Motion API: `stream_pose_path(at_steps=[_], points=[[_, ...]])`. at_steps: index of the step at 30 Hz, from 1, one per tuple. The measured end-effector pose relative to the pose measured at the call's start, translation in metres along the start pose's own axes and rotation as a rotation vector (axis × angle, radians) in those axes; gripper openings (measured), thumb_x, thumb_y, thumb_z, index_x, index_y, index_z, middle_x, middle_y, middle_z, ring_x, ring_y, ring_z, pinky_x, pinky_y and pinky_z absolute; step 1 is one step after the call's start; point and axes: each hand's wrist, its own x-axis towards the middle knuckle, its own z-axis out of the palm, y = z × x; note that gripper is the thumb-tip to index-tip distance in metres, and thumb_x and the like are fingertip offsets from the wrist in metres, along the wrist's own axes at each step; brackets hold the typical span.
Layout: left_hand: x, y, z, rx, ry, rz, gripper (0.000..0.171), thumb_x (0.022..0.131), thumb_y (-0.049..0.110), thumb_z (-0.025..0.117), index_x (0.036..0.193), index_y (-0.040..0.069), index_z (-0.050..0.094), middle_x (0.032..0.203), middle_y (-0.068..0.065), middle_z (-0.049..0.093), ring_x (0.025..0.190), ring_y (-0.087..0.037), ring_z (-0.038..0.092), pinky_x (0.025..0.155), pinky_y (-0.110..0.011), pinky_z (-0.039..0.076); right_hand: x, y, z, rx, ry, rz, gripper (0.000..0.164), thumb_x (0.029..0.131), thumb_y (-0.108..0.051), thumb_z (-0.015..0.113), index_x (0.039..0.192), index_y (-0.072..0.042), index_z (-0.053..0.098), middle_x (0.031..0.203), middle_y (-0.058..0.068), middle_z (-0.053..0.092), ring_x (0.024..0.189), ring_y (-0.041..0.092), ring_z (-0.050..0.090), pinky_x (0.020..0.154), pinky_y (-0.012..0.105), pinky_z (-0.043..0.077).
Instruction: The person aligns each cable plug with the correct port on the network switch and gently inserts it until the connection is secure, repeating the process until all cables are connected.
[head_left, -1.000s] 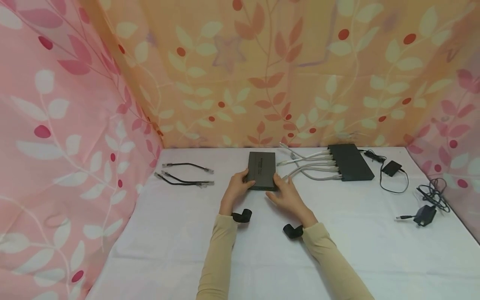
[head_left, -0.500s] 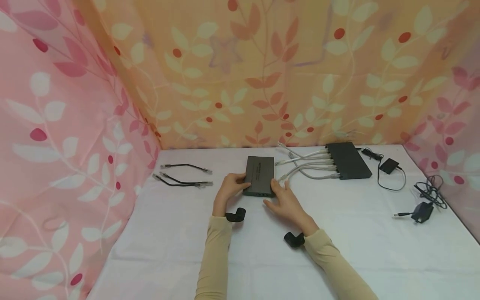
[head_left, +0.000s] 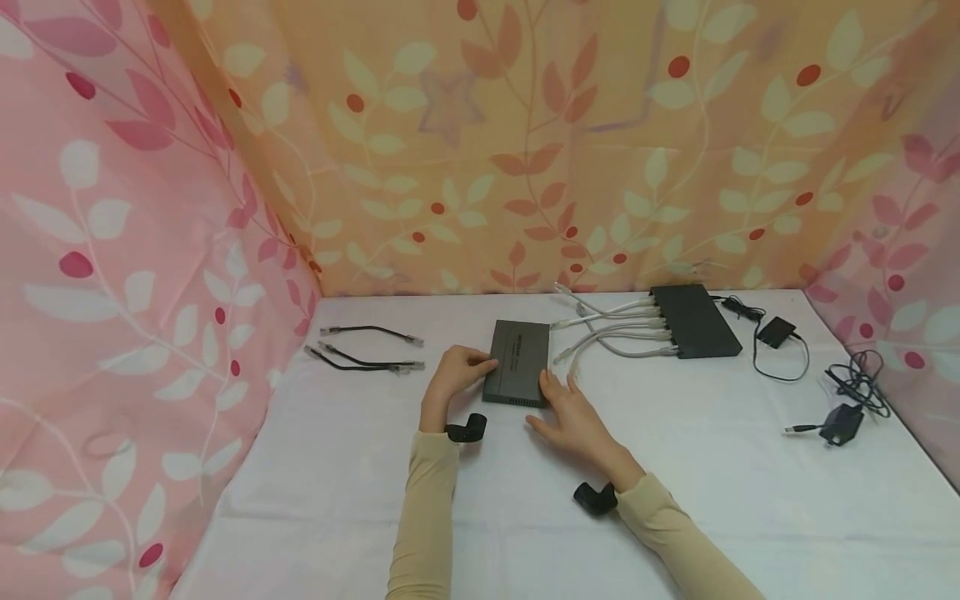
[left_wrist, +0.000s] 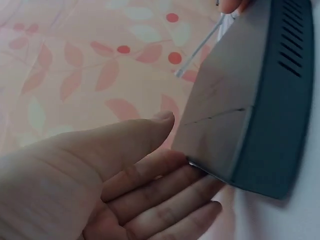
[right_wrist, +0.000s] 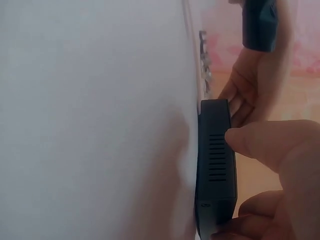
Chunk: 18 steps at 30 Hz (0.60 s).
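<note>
A dark grey network switch (head_left: 516, 362) lies on the white cloth between the two hands, its vented side (right_wrist: 216, 159) facing the person. At its left edge is my left hand (head_left: 453, 375); in the left wrist view the fingers (left_wrist: 165, 200) reach the switch's lower edge, loosely extended, and the thumb stands away from them. My right hand (head_left: 577, 417) has its fingertips against the right edge. Its thumb points inward just in front of the vented side, and in the right wrist view it overlaps the switch's upper edge. Some fingertips are hidden behind the switch.
Right of the switch, several grey network cables (head_left: 618, 333) run into a larger black box (head_left: 696, 321). Short black cables (head_left: 371, 364) lie at left. A small black adapter (head_left: 776, 332) and another power adapter (head_left: 842, 425) with coiled cord lie at right. Patterned curtains surround the table.
The network switch has come toward the person and slightly left, turning a little, with both hands at its sides. Its right side now stands farther from the grey cable ends.
</note>
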Motion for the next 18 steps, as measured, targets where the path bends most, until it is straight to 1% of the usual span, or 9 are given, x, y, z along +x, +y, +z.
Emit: stream_pose_path(at_steps=[3,5,6,8,10,13,15,18], points=[[-0.002,0.004,0.001,-0.004,0.015,-0.013,0.031,0.087,0.032,0.065,0.098,0.004,0.072,0.097,-0.011,0.07,0.086,-0.023,0.066,0.078,-0.035,0.052,-0.006,-0.003,0.0,-0.001,-0.008,-0.007,0.076,0.082,-0.034,0.069,0.132,0.015,0.039,0.134,0.031,0.041,0.127,0.039,0.041,0.108,0.055,0.022],[-0.004,0.009,0.003,0.002,0.045,-0.043,0.032,0.086,0.033,0.065,0.093,0.003,0.072,0.09,-0.011,0.071,0.075,-0.021,0.067,0.07,-0.032,0.052,-0.009,-0.005,-0.001,-0.011,-0.022,-0.01,0.076,0.082,-0.035,0.069,0.132,0.014,0.039,0.135,0.031,0.041,0.127,0.038,0.041,0.108,0.053,0.023],[-0.005,0.012,0.004,0.017,0.063,-0.061,0.034,0.087,0.035,0.065,0.093,0.002,0.071,0.087,-0.011,0.07,0.071,-0.021,0.066,0.066,-0.032,0.052,-0.011,-0.007,-0.001,-0.017,-0.027,-0.013,0.076,0.081,-0.034,0.069,0.132,0.014,0.039,0.135,0.031,0.041,0.128,0.037,0.041,0.108,0.053,0.023],[-0.006,0.017,0.009,0.056,0.094,-0.098,0.039,0.087,0.038,0.063,0.097,0.001,0.068,0.087,-0.012,0.069,0.069,-0.022,0.064,0.064,-0.033,0.051,-0.014,-0.01,-0.002,-0.027,-0.033,-0.025,0.075,0.082,-0.035,0.069,0.132,0.013,0.04,0.135,0.031,0.041,0.128,0.037,0.041,0.109,0.052,0.023],[-0.006,0.023,0.016,0.123,0.116,-0.124,0.047,0.087,0.042,0.062,0.106,0.0,0.063,0.093,-0.015,0.068,0.075,-0.025,0.064,0.067,-0.037,0.051,-0.017,-0.012,-0.002,-0.035,-0.032,-0.041,0.074,0.082,-0.035,0.068,0.132,0.013,0.041,0.134,0.031,0.042,0.128,0.036,0.041,0.109,0.052,0.023],[-0.005,0.03,0.027,0.233,0.137,-0.134,0.061,0.087,0.048,0.06,0.122,-0.002,0.053,0.107,-0.02,0.064,0.091,-0.031,0.063,0.076,-0.042,0.05,-0.02,-0.013,-0.003,-0.035,-0.024,-0.059,0.073,0.082,-0.035,0.068,0.131,0.013,0.042,0.134,0.032,0.042,0.128,0.036,0.041,0.108,0.052,0.024],[-0.003,0.034,0.034,0.293,0.153,-0.145,0.068,0.085,0.05,0.06,0.128,-0.001,0.047,0.114,-0.022,0.059,0.098,-0.035,0.06,0.081,-0.045,0.049,-0.021,-0.013,-0.003,-0.035,-0.022,-0.064,0.073,0.083,-0.035,0.068,0.131,0.012,0.042,0.134,0.032,0.042,0.128,0.036,0.04,0.109,0.051,0.024],[-0.003,0.039,0.043,0.344,0.164,-0.168,0.077,0.083,0.053,0.062,0.133,-0.002,0.041,0.12,-0.025,0.052,0.106,-0.038,0.053,0.083,-0.047,0.047,-0.023,-0.012,-0.004,-0.033,-0.021,-0.068,0.073,0.082,-0.034,0.069,0.132,0.012,0.042,0.135,0.031,0.041,0.129,0.035,0.04,0.109,0.05,0.023]])
